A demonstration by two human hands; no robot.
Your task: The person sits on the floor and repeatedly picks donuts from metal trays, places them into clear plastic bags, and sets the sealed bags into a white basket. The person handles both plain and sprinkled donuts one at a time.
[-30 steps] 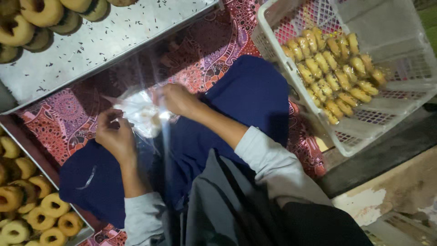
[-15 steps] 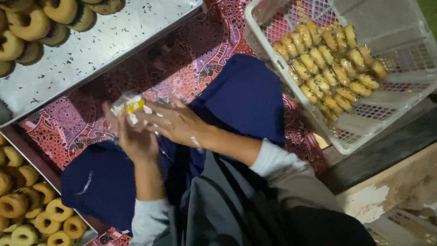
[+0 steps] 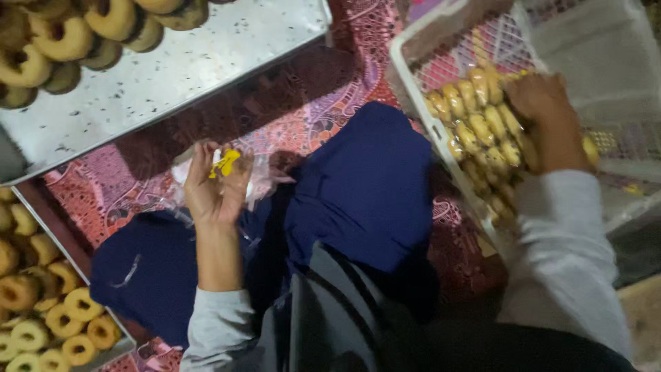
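Patterned red and pink floor cloth (image 3: 303, 131) underfoot, dark blue fabric (image 3: 365, 186) draped over the lap. Left hand (image 3: 217, 186) raised palm-up, fingers curled shut around a clear crinkled plastic bag (image 3: 265, 180) with small yellow ties (image 3: 225, 162). Right hand (image 3: 547, 120) stretched into the white plastic lattice basket (image 3: 420, 89), resting on rows of small yellow wrapped pastries (image 3: 478, 124); grip hidden, impossible to tell. Silver metal tray (image 3: 206, 62) of ring-shaped golden doughnuts (image 3: 62, 41) at upper left; more doughnuts at lower left.
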